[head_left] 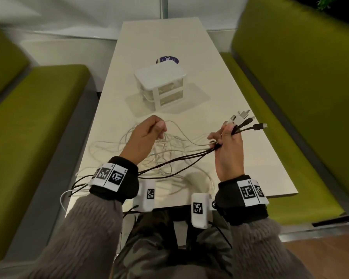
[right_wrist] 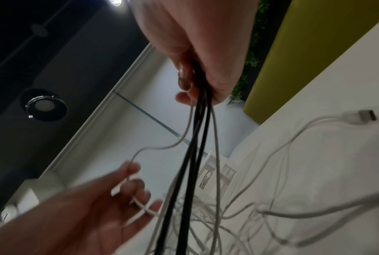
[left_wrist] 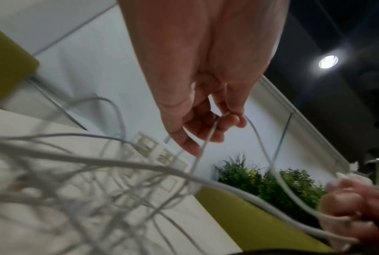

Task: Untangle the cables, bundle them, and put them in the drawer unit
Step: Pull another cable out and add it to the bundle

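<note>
Several cables, one knot: you pull with both hands above the table.

Your right hand (head_left: pixel 229 146) grips a bunch of black cables (head_left: pixel 181 159) and white ones, their plugs (head_left: pixel 244 119) fanning toward 1 o'clock; your left hand (head_left: pixel 147 133) pinches a single white cable (left_wrist: pixel 208 138) out of the white tangle (head_left: pixel 161 156) lying between your wrists. Pull hard and the loops probably cinch tighter, or the slack whips into the drawer unit (head_left: pixel 161 87), which stands closed at 12 o'clock. Black ends already hang off the table edge (head_left: pixel 77 178) at 8 o'clock and may drag others down. Open table (head_left: pixel 250 158) lies toward 3 o'clock; green benches flank both sides.
</note>
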`<state>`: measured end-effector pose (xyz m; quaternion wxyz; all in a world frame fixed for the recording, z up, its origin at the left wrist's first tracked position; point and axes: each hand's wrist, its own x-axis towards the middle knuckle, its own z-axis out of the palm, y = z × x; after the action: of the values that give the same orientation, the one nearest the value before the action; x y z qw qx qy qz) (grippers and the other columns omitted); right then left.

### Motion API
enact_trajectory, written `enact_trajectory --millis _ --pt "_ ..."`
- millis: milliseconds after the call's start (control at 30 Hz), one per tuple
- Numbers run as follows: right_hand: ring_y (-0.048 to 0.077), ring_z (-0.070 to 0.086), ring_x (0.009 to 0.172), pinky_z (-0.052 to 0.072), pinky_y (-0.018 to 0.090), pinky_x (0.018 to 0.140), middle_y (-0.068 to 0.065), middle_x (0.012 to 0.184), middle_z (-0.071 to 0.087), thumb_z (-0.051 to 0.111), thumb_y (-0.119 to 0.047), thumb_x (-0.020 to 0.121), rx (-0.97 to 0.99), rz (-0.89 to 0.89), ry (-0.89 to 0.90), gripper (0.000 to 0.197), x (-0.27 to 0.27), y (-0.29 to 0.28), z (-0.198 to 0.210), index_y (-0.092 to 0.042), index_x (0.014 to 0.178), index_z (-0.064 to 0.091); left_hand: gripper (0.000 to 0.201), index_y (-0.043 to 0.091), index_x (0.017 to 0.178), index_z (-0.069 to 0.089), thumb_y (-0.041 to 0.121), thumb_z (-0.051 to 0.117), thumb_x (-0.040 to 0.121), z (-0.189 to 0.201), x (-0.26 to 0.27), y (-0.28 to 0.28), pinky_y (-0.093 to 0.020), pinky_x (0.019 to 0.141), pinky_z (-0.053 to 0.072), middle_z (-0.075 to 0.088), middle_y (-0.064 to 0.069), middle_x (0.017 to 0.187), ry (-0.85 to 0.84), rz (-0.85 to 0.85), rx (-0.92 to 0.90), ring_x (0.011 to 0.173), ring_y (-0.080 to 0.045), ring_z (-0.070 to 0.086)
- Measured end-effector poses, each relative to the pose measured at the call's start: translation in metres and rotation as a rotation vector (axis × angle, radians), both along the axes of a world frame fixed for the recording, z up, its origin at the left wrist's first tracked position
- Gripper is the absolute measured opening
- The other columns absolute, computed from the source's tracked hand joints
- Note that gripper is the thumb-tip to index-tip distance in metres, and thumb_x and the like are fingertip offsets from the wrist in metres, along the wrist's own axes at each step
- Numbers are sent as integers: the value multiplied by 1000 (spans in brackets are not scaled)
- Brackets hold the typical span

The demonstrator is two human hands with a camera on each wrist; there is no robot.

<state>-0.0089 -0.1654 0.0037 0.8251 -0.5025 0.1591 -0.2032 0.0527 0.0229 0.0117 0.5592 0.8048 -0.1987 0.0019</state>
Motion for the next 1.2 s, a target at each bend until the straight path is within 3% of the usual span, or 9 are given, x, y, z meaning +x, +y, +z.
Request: enact_trajectory --millis 200,333,500,600,667,767,933,1100,1200 --pt "0 38 63 33 15 61 -13 75 41 52 -47 94 -316 119 43 38 -2 13 -8 -14 112 46 18 28 82 57 35 46 94 9 -13 -53 -40 82 54 65 11 84 24 -193 80 83 -19 60" --pt "-5 52 54 39 10 55 -15 58 58 57 -23 94 -376 175 13 15 -5 11 -4 -13 83 59 17 22 90 60 24 43 93 4 -21 -68 -35 85 50 68 -4 95 43 -222 121 90 -19 62" --pt "3 41 51 36 19 53 -3 62 47 50 -38 97 -232 108 121 34 -5 11 -11 -11 76 54 20 12 98 63 29 53 94 8 -28 -60 -26 87 43 61 -5 100 29 -278 273 96 -14 55" --pt "6 31 43 28 20 45 -8 49 37 48 -35 98 -151 50 124 37 -5 10 -7 -14 67 44 24 18 109 63 31 58 90 7 -28 -41 -20 87 43 52 -1 110 -61 -61 317 100 -12 51" --pt "7 29 41 27 19 42 -9 46 33 46 -34 99 -57 37 112 39 -6 7 -5 -15 66 39 41 25 126 52 39 59 88 2 -21 -16 -34 97 40 44 -6 122 -78 208 462 112 -21 43" --pt "7 29 40 28 19 43 -8 46 33 45 -36 98 -14 58 108 38 -9 4 -1 -14 68 39 74 43 141 20 55 61 80 -6 -13 23 -51 100 32 24 -15 139 230 359 860 125 -37 29" --pt "7 29 40 29 19 43 -8 46 33 45 -34 99 1 79 98 38 -10 5 0 -13 68 40 78 46 139 19 55 65 76 -31 13 45 -45 102 41 41 -17 134 439 68 950 117 -37 51" --pt "8 28 40 27 20 43 -7 46 34 46 -35 98 23 83 92 37 -10 4 -3 -13 69 40 73 33 138 25 41 67 79 -28 35 17 -37 82 52 35 -17 127 446 -53 1031 72 -24 61" --pt "9 29 42 27 20 43 -6 47 35 45 -35 98 21 84 91 37 -11 3 -5 -13 69 41 81 27 142 24 32 73 77 -31 52 -7 -39 86 55 40 -19 133 584 -142 816 91 -27 66"
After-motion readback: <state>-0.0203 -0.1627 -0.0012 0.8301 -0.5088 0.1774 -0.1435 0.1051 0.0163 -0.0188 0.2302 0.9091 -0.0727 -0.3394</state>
